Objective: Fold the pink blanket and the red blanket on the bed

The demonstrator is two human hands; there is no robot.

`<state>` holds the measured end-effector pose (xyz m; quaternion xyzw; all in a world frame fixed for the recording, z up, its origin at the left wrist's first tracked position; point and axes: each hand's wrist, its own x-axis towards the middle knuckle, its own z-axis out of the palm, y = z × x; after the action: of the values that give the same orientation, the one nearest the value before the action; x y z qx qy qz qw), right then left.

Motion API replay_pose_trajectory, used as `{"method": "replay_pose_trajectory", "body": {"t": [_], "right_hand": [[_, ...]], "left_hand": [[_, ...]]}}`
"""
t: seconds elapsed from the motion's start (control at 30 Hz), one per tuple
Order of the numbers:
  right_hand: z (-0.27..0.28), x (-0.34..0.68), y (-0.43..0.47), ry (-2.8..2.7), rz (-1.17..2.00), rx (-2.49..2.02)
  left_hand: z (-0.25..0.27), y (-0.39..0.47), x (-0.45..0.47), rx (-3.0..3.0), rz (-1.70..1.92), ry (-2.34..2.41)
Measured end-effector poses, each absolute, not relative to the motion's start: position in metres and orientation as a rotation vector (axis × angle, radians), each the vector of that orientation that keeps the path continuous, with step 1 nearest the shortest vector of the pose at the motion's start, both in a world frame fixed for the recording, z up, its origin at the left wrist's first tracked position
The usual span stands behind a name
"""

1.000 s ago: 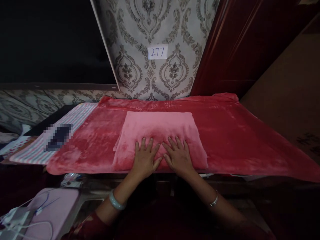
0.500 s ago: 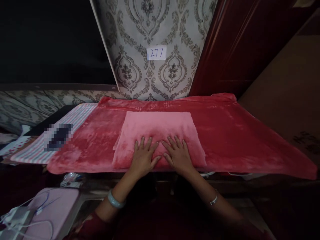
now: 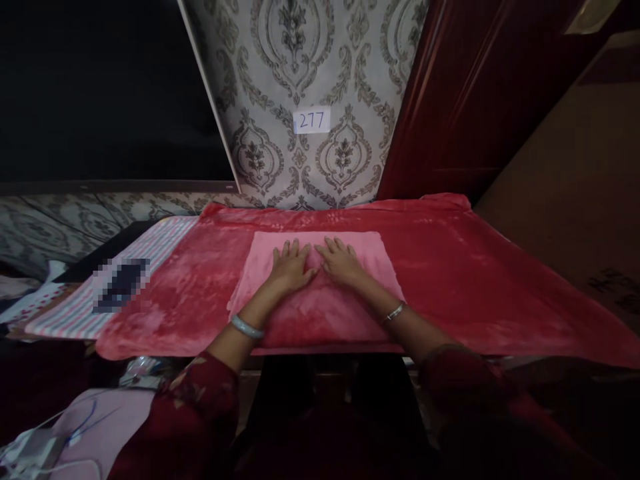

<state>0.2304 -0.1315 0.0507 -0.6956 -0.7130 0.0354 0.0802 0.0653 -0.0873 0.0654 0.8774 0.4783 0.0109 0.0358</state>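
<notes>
A folded pink towel [image 3: 325, 310] lies flat near the front edge of a red plush blanket [image 3: 450, 280]. My left hand [image 3: 290, 262] rests palm down on the towel's far half, fingers spread. Beside it, my right hand [image 3: 341, 259] also lies flat on the towel, its fingers apart and pointing toward the wall. The two thumbs are close to each other but do not touch. Neither hand grips anything. Under my palms the cloth is hidden.
A striped cloth [image 3: 75, 310] bearing a pixelated dark object [image 3: 121, 283] lies at the left. Behind stand a large black screen [image 3: 110, 93] and a dark red wooden panel [image 3: 450, 93]. A paper marked 277 [image 3: 312, 120] is on the patterned wall. White cables [image 3: 75, 463] lie lower left.
Both hands have slid forward over the towel, from its near half to its far half, staying flat. The near part now shows darker brushed patches. The view has tilted slightly upward.
</notes>
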Motion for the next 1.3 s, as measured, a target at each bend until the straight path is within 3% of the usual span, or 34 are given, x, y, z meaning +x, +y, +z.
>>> {"method": "replay_pose_trajectory", "body": {"t": [0.37,0.7,0.9,1.2,1.3], "right_hand": [[0.002,0.236,-0.117,-2.121,-0.030,-2.074],[0.014,0.241,-0.117,-2.149,0.013,-2.058],[0.036,0.284,-0.105,-1.921,-0.040,-2.288],[0.008,0.303,-0.107,-1.805,-0.053,-2.319],[0.005,0.310,-0.102,-1.730,0.044,-2.252]], "left_hand": [[0.020,-0.070,0.059,2.766,0.040,1.488],[0.031,-0.064,0.056,2.699,0.045,1.449],[0.053,-0.029,0.044,2.651,0.084,1.602],[0.023,-0.007,0.037,2.525,0.114,1.770],[0.027,-0.003,0.032,2.383,0.277,1.718]]}}
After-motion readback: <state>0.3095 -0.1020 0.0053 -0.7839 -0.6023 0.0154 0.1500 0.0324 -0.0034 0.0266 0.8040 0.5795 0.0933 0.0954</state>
